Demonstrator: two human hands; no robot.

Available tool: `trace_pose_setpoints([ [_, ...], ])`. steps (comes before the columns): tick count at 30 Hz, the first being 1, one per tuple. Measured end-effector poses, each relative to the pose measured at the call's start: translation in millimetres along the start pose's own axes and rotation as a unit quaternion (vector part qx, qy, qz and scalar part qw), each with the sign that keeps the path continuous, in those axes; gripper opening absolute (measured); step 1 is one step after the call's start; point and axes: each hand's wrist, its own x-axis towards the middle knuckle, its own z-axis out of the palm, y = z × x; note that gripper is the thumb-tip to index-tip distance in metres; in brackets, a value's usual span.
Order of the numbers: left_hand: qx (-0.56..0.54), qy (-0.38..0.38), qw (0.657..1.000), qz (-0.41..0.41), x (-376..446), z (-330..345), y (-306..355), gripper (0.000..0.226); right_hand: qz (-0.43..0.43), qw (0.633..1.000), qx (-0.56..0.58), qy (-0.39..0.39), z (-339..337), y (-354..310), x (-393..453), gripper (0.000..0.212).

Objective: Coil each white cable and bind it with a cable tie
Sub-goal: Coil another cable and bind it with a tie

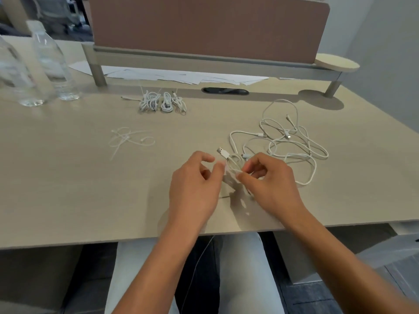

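A small coil of white cable [233, 165] with a USB plug sticking up sits between my two hands near the desk's front edge. My right hand [269, 180] grips the coil with curled fingers. My left hand [195, 182] pinches at the coil's left side; whether a tie is in those fingers is hidden. A tangle of loose white cables [292, 141] lies to the right. Three bound cable coils [162, 103] rest at the back. Several loose white cable ties [129, 138] lie at centre left.
Two clear plastic bottles [54, 64] stand at the back left. A brown divider panel on a grey raised shelf [204, 60] spans the back, with white papers [172, 74] under it and a dark cable slot [224, 90]. My legs show below the desk edge [136, 239].
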Motion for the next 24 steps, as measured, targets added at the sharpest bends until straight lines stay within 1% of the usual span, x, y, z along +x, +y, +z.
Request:
trace_pose_setpoints([
  [2, -0.017, 0.037, 0.999, -0.014, 12, -10, -1, 0.028, 0.011, 1.0, 0.026, 0.01, 13, -15, 23, 0.014],
  [4, -0.035, 0.066, 0.997, -0.025, 27, -17, -2, 0.033, 0.011, 0.999, 0.031, 0.016, 28, -31, 53, 0.013],
  [6, -0.046, 0.075, 0.995, -0.041, 44, -21, -3, 0.035, 0.018, 0.999, 0.03, 0.022, 43, -44, 88, 0.012],
  [10, -0.075, 0.044, 0.992, -0.091, 89, -24, -3, 0.028, 0.049, 0.998, 0.023, 0.019, 74, -58, 167, 0.012],
  [15, -0.075, 0.008, 0.991, -0.109, 141, -23, -12, 0.02, 0.075, 0.997, 0.012, 0.012, 109, -54, 244, 0.014],
  [19, -0.064, -0.002, 0.992, -0.107, 169, -20, -25, 0.02, 0.091, 0.996, -0.006, -0.011, 138, -51, 284, 0.016],
  [22, -0.06, -0.011, 0.991, -0.117, 179, -21, -34, 0.021, 0.096, 0.995, -0.024, -0.019, 159, -51, 303, 0.008],
  [24, -0.062, -0.016, 0.991, -0.117, 182, -21, -37, 0.022, 0.099, 0.995, -0.025, -0.021, 172, -51, 313, 0.011],
])
